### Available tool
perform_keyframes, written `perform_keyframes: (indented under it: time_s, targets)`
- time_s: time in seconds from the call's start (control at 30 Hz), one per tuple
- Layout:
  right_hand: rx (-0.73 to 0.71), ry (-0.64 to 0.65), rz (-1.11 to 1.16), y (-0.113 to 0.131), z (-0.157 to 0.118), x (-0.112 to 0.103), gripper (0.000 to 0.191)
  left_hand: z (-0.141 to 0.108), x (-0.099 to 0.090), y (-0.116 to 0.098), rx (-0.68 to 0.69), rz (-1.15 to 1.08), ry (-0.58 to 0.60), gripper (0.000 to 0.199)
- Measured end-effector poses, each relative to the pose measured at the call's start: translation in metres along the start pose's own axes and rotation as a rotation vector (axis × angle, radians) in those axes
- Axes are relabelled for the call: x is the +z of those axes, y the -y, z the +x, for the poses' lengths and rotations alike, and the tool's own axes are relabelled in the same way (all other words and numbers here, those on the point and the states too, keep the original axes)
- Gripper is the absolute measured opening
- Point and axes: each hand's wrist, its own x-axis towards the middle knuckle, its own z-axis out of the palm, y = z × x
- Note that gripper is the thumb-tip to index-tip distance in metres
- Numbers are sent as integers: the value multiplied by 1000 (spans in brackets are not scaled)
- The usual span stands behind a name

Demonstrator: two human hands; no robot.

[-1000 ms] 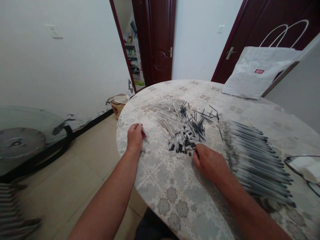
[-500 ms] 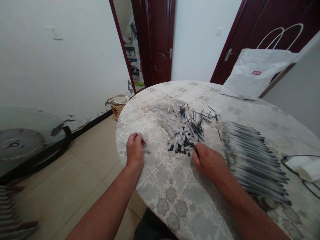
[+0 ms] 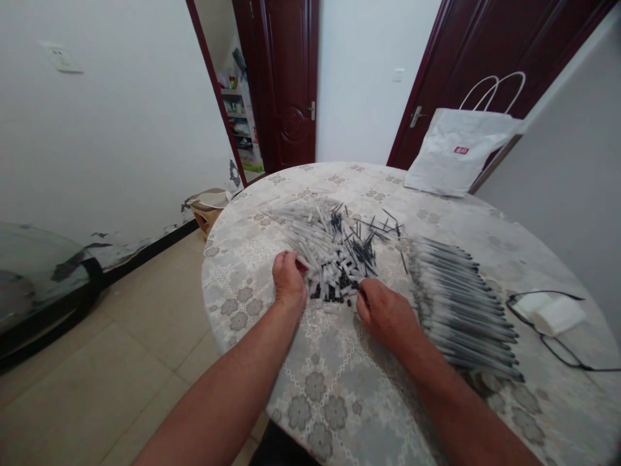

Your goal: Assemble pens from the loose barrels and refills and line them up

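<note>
Left hand: our left hand (image 3: 290, 279) has its fingers drawn narrow at the near left edge of the white tubes (image 3: 315, 234).
Right hand: our right hand (image 3: 388, 312) is curled, thumb and fingers close together, at the near right of the small caps (image 3: 332, 285); the view is too coarse for us to tell whether either hand holds a piece.
Handling: we do best with a light fingertip pinch on one slim piece, lifting it clear of its neighbours, wrists low over the counter (image 3: 334, 366).
White tubes: slim, pale, loosely fanned beyond the left hand.
Small caps: short, black and whitish, jumbled between our hands.
Black rods (image 3: 363, 251): thin, crisscrossed, beyond the right hand.
Lined-up sticks (image 3: 466, 307): pale with dark ends, right of the right hand.
</note>
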Motion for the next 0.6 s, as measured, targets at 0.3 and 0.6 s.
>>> perform_keyframes:
  time_s: [0.3,0.6]
  targets:
    - [-39,54,-13,5,1,0,11,-6,-5,-24,-72,-28,208,23]
    - [22,39,-47,4,2,-6,13,-21,1,-29,-104,-12,333,30]
